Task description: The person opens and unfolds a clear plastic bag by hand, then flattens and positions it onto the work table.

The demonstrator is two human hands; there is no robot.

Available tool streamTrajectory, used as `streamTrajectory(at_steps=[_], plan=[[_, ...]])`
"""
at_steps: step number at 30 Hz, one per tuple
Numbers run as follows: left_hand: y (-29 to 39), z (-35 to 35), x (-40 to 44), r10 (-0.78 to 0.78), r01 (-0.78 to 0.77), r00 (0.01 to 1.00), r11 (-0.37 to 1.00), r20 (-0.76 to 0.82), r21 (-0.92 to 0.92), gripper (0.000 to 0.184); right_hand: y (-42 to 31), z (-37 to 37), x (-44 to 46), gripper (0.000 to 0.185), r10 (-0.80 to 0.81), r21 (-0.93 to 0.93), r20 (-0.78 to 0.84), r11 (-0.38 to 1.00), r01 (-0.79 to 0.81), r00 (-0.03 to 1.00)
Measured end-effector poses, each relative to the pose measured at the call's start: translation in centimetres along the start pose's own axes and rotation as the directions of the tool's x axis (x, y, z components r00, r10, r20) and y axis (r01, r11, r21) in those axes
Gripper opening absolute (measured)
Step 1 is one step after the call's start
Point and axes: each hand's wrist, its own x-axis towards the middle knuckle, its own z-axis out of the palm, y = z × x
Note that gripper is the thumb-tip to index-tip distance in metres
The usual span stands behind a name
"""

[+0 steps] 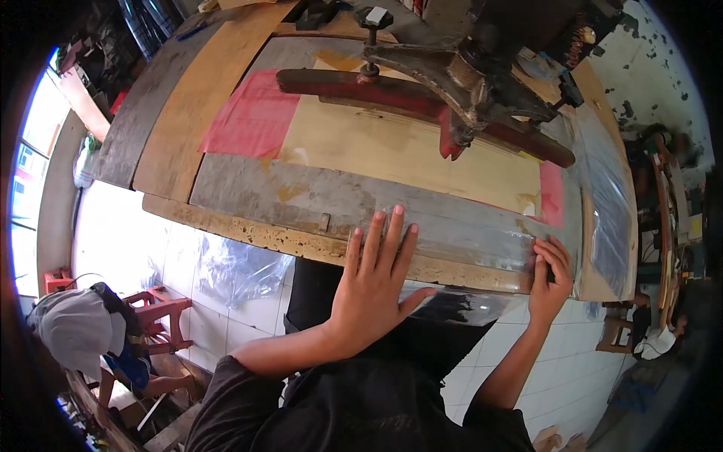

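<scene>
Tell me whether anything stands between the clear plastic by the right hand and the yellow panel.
Nothing visible stands between the clear plastic and the near edge of the yellow panel. Farther back, a metal bar crosses over the panel in this view.

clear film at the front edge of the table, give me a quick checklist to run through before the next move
1. Left hand flat with fingers spread at the front edge: ok.
2. Right hand at the right end of the clear film: ok. Firmness of its grip: cannot tell.
3. Both hands on the near side of the red bar, away from it: ok.
4. Film wholly on the table: not ok, part hangs over the front edge.
5. Red bar raised off the cream panel: cannot tell from this angle.
</scene>
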Motion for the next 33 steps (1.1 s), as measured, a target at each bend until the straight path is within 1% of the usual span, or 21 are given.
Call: streamTrajectory(at_steps=[8, 12, 15, 17, 20, 24, 26, 29, 33], plan=[[0.26, 0.06, 0.00, -0.017, 0.018, 0.999, 1.000, 0.034, -0.017, 0.093, 0.38, -0.16, 0.04, 0.016, -0.014, -0.010, 0.003, 1.000, 0.014, 1.000], [0.37, 0.02, 0.06, -0.024, 0.025, 0.999, 1.000, 0.036, -0.007, 0.093, 0.61, -0.25, -0.06, 0.017, -0.004, -0.007, 0.029, 1.000, 0.004, 1.000], [0.45, -0.27, 0.17, -0.036, 0.037, 0.999, 0.999, 0.036, -0.033, 0.093, 0.41, -0.04, 0.02, 0.016, 0.001, 0.004, 0.018, 1.000, -0.001, 1.000], [0.47, -0.49, 0.28, -0.048, 0.051, 0.999, 0.994, 0.026, -0.101, 0.090, 0.40, -0.03, 0.01, 0.016, 0.000, 0.010, 0.004, 1.000, 0.000, 1.000], [0.26, -0.57, 0.37, -0.063, 0.066, 0.998, 0.987, 0.026, -0.148, 0.086, 0.53, -0.09, -0.07, 0.016, 0.003, 0.010, 0.007, 1.000, -0.003, 1.000], [0.06, -0.30, 0.29, -0.064, 0.067, 0.998, 0.986, 0.025, -0.151, 0.083, 0.71, -0.14, -0.10, 0.016, -0.013, -0.002, 0.009, 1.000, 0.013, 1.000], [0.11, 0.01, 0.13, -0.058, 0.059, 0.998, 0.991, 0.010, -0.123, 0.082, 0.75, -0.10, -0.15, 0.016, -0.017, -0.002, 0.007, 1.000, 0.017, 1.000], [0.15, 0.03, 0.05, -0.051, 0.051, 0.999, 0.995, 0.009, -0.087, 0.082, 0.71, -0.06, -0.18, 0.015, -0.012, 0.001, 0.006, 1.000, 0.012, 1.000], [0.12, 0.12, 0.05, -0.043, 0.044, 0.999, 0.996, 0.006, -0.083, 0.083, 0.54, -0.02, -0.16, 0.015, -0.006, 0.002, 0.003, 1.000, 0.006, 1.000]])
